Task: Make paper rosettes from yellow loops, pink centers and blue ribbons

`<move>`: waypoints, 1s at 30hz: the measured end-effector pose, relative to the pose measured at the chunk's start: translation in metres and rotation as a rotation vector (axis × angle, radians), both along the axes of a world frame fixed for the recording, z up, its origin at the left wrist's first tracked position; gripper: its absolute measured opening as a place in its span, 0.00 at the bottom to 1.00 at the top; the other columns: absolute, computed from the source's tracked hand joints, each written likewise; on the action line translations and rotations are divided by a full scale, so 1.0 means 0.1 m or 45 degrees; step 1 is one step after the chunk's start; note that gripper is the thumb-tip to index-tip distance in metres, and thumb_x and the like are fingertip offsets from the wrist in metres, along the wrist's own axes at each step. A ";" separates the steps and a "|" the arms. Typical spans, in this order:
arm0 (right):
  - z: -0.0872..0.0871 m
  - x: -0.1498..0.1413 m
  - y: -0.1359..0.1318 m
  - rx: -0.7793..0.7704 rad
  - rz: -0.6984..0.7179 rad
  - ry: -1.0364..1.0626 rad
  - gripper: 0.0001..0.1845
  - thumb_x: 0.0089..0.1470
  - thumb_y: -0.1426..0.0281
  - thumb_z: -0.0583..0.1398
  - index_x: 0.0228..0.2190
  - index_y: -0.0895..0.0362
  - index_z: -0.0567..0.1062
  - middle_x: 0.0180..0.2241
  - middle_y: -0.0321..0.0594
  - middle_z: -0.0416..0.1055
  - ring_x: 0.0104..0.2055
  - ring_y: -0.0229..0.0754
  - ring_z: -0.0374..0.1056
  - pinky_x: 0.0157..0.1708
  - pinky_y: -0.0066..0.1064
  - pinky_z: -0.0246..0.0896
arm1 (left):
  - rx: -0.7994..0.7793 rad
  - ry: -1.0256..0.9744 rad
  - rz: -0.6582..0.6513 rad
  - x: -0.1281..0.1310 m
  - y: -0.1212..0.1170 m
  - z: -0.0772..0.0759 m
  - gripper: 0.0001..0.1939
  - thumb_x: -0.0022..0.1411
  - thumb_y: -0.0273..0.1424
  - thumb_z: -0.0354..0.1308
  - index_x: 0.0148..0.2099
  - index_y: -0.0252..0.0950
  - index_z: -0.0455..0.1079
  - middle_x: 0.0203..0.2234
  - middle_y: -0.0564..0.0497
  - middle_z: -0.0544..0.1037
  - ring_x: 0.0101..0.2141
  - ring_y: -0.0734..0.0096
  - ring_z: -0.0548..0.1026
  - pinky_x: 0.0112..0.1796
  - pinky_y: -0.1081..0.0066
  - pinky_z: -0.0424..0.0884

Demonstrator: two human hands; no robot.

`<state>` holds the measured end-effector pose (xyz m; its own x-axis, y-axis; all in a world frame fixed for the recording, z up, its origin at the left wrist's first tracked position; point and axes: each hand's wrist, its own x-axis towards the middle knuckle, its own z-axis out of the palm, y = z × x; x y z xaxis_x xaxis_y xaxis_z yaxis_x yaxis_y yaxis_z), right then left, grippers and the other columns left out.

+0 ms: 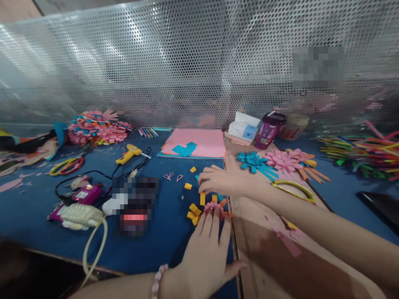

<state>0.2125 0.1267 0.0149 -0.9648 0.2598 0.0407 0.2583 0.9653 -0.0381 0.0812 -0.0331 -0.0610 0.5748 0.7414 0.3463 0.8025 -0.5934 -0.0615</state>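
My left hand (207,249), with a beaded bracelet (159,279) at the wrist, lies palm down with its fingers stretched out. Its fingertips rest on a pink paper flower (213,207), partly hidden beneath them. Orange paper tips stick out to the right of the flower. My right hand (220,181) is just beyond, palm down, fingers loosely bent and apart, with nothing visible in them. Below its fingertips stands a small yellow paper strip (202,198); I cannot tell whether they touch. A cluster of yellow paper loops (194,213) sits left of the flower.
Pink paper sheets (196,139) lie at the back. A yellow glue gun (129,153), red-and-yellow scissors (67,165) and a power strip (81,214) with cables are left. Right are a blue paper flower (252,161), yellow-handled scissors (294,190) and a purple container (268,129).
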 end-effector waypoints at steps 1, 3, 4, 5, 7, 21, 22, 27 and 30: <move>0.00 0.06 0.01 0.029 -0.025 0.019 0.09 0.60 0.73 0.55 0.36 0.55 0.76 0.40 0.42 0.70 0.43 0.43 0.59 0.39 0.34 0.50 | 0.008 -0.001 -0.001 0.00 0.00 0.00 0.42 0.61 0.56 0.41 0.63 0.26 0.55 0.58 0.30 0.63 0.57 0.44 0.63 0.54 0.54 0.64; 0.01 0.24 -0.02 0.071 -0.084 0.061 0.10 0.62 0.70 0.53 0.37 0.56 0.75 0.40 0.42 0.70 0.43 0.44 0.60 0.41 0.36 0.52 | 0.023 -0.007 -0.008 0.00 0.01 0.00 0.42 0.61 0.56 0.41 0.63 0.26 0.56 0.58 0.30 0.62 0.57 0.44 0.63 0.54 0.55 0.64; 0.01 0.35 -0.06 0.085 -0.118 0.077 0.12 0.62 0.68 0.52 0.37 0.56 0.75 0.40 0.43 0.70 0.43 0.44 0.60 0.42 0.37 0.52 | 0.027 -0.010 -0.010 -0.01 0.01 -0.01 0.42 0.61 0.55 0.42 0.63 0.26 0.56 0.58 0.30 0.62 0.58 0.44 0.62 0.54 0.55 0.64; 0.01 0.46 -0.11 0.093 -0.147 0.086 0.12 0.63 0.67 0.51 0.38 0.56 0.74 0.40 0.43 0.70 0.43 0.45 0.61 0.44 0.38 0.53 | 0.030 -0.015 -0.012 -0.01 0.01 -0.01 0.42 0.61 0.55 0.42 0.63 0.25 0.55 0.59 0.30 0.62 0.58 0.44 0.61 0.54 0.55 0.63; -0.01 0.67 -0.23 0.101 -0.192 0.082 0.13 0.63 0.68 0.50 0.40 0.56 0.73 0.40 0.43 0.70 0.44 0.45 0.62 0.44 0.38 0.54 | 0.032 -0.028 -0.008 -0.01 0.01 -0.02 0.42 0.61 0.55 0.43 0.64 0.24 0.54 0.59 0.30 0.60 0.59 0.45 0.59 0.55 0.55 0.62; -0.22 0.74 -0.48 0.028 -0.235 0.006 0.07 0.57 0.73 0.54 0.36 0.58 0.73 0.38 0.42 0.72 0.41 0.45 0.66 0.41 0.37 0.60 | 0.110 -0.043 -0.016 -0.01 0.01 -0.02 0.38 0.63 0.51 0.45 0.61 0.23 0.58 0.58 0.31 0.62 0.59 0.48 0.60 0.55 0.59 0.62; -0.22 0.73 -0.49 -0.006 -0.254 0.018 0.07 0.57 0.73 0.55 0.36 0.58 0.73 0.37 0.42 0.72 0.40 0.45 0.66 0.40 0.36 0.60 | 0.122 -0.045 -0.015 -0.01 0.01 -0.02 0.37 0.63 0.50 0.45 0.60 0.22 0.58 0.58 0.31 0.63 0.59 0.48 0.61 0.55 0.59 0.62; -0.23 0.72 -0.53 -0.133 -0.346 0.049 0.08 0.59 0.71 0.55 0.36 0.58 0.74 0.35 0.42 0.72 0.39 0.44 0.67 0.39 0.35 0.60 | 0.153 -0.047 0.006 0.01 0.00 -0.01 0.36 0.64 0.48 0.45 0.61 0.21 0.58 0.58 0.32 0.64 0.59 0.50 0.61 0.55 0.60 0.62; -0.26 0.73 -0.53 -0.177 -0.369 0.076 0.08 0.59 0.70 0.55 0.36 0.58 0.74 0.36 0.42 0.72 0.40 0.44 0.67 0.40 0.35 0.61 | 0.154 -0.046 0.015 0.01 0.00 0.01 0.35 0.64 0.48 0.45 0.60 0.21 0.58 0.58 0.33 0.63 0.59 0.50 0.62 0.55 0.60 0.61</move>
